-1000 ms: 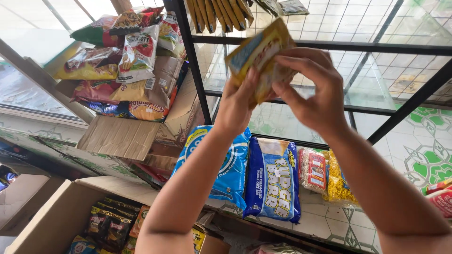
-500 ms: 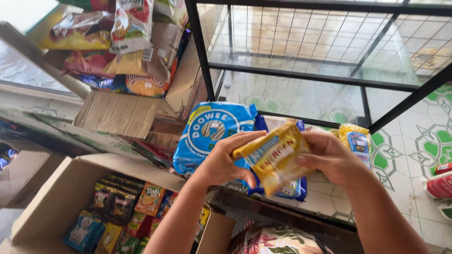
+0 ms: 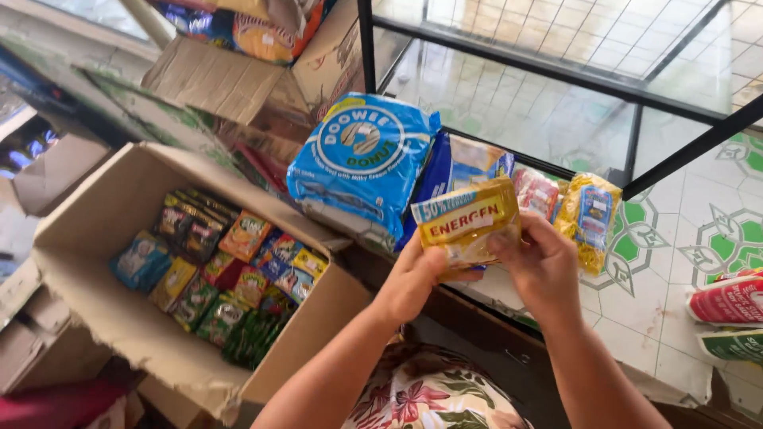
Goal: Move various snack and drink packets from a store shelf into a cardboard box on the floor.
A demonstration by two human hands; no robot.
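Observation:
Both my hands hold a yellow sachet pack [image 3: 467, 222] in front of me. My left hand [image 3: 415, 274] grips its lower left edge and my right hand [image 3: 540, 262] grips its right side. Just behind the pack lie a big blue snack bag [image 3: 362, 155], a darker blue packet [image 3: 469, 163] and a yellow packet bundle [image 3: 588, 218] on the tiled floor of a black metal-framed shelf [image 3: 636, 143]. Below left stands an open cardboard box [image 3: 103, 214] with several small colourful sachets [image 3: 230, 278] inside.
A second open carton [image 3: 238, 71] with snack bags sits at the top left. Red and green packets [image 3: 727, 314] lie at the right edge on the patterned tile [image 3: 707, 230]. More cardboard boxes [image 3: 48, 171] stand at the far left. My flowered clothing [image 3: 433, 397] shows at the bottom.
My hands brought the yellow pack down from high in front of the shelf to chest height. My view has tilted down, so the open box of sachets now shows fully.

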